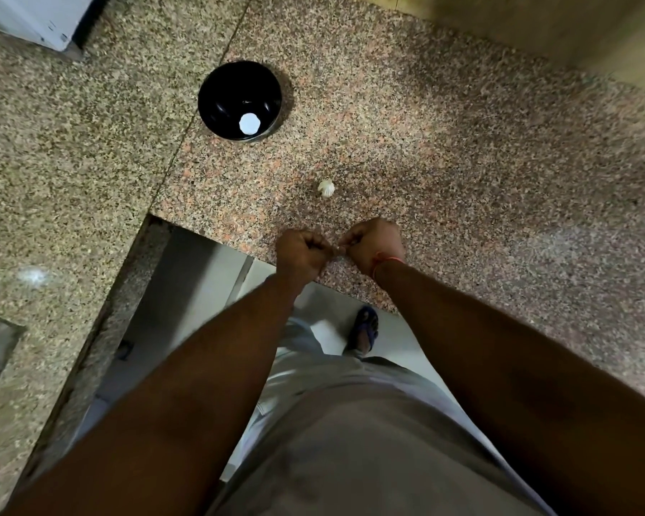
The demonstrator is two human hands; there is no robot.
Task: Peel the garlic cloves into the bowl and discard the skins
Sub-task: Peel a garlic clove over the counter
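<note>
Your left hand (301, 251) and right hand (375, 242) are curled tight, maybe pinching a clove between them. The garlic (326, 188) waits on the counter (462, 162). The bowl (240, 100) holds something white.

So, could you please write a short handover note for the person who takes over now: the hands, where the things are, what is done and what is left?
Left hand: fingers curled, grip meets the right hand's at the counter's near edge.
Right hand: fingers curled the same way. Something small is pinched between them, probably a clove; too small to be sure.
Garlic bulb: lies on the granite counter, just beyond the hands.
Black bowl: farther back to the left; the white spot inside may be only a light reflection.
Done: no peeled clove can be confirmed in the bowl.
Left: peel the cloves into the bowl, then discard the skins. No bin is in view.
</note>
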